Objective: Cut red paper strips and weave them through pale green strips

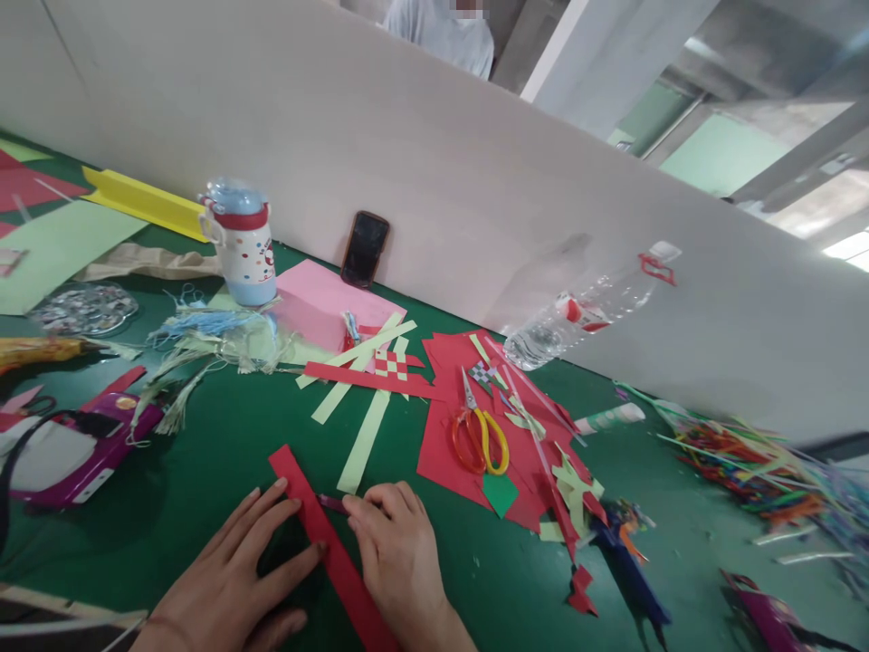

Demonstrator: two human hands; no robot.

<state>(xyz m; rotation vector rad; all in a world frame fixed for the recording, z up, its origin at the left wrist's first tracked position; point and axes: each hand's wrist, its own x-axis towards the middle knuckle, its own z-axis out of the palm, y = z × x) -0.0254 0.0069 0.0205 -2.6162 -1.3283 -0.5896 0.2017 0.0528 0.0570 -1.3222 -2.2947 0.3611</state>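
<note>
A long red paper strip point(327, 539) lies slantwise on the green table top, running down to the bottom edge. My left hand point(248, 561) rests on it from the left, fingers spread, with the fingertips pressing the strip down. On the other side my right hand point(400, 557) pinches a slim dark purple tool point(331, 503), whose tip is at the strip's right edge. Most of this tool is hidden by my fingers, so its kind is unclear. Above the hands, pale green strips point(367, 439) cross another red strip point(370, 378) beside a red-and-white woven checkered piece point(391, 364).
Yellow-and-red-handled scissors point(483, 442) lie on red paper sheets point(441, 426). A clear bottle point(590, 308) leans against the partition point(434, 163); a cup point(245, 244) and phone point(365, 249) stand near it. Purple glue guns point(101, 448) lie at both sides. Behind the partition is a person point(441, 36).
</note>
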